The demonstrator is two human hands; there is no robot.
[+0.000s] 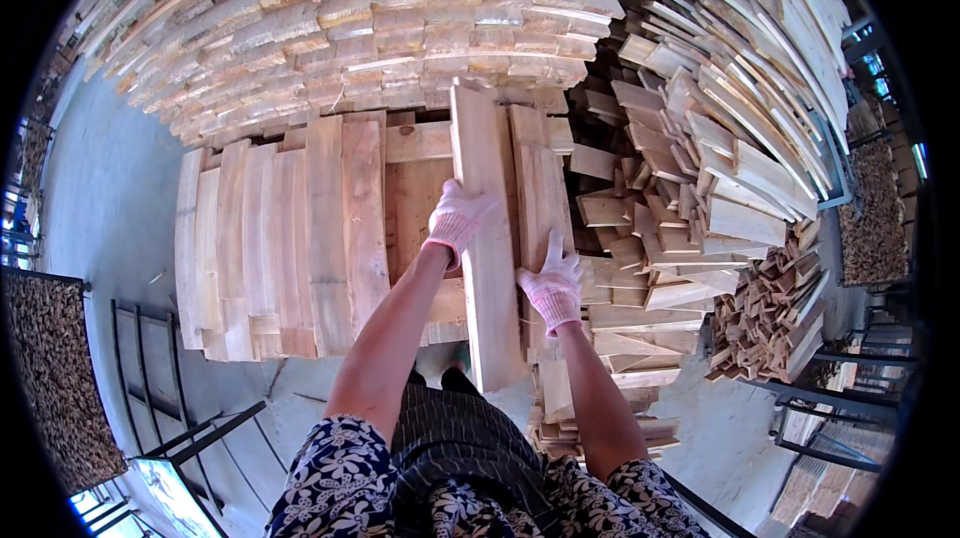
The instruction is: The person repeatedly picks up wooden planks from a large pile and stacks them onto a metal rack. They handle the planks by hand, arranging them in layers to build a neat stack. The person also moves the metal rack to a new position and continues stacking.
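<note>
A pale wooden board (486, 298) lies lengthwise away from me, raised at a slight tilt over a stack of boards. My left hand (462, 220), in a whitish knitted glove with a pink cuff, grips this board by its left edge, fingers across its face. Gloved the same way, my right hand (553, 286) rests with fingers apart on a neighbouring board (541, 163) to the right. Left of the held board is a gap showing a lower layer of wood (415, 198). Farther left, several boards (265, 248) lie side by side on the stack.
A tall pile of layered boards (400, 23) rises beyond the stack. Loose boards (730, 158) lean and heap up on the right, with short offcuts (770, 313) below them. A dark metal frame (150, 378) stands on the concrete floor (105, 208) at the left.
</note>
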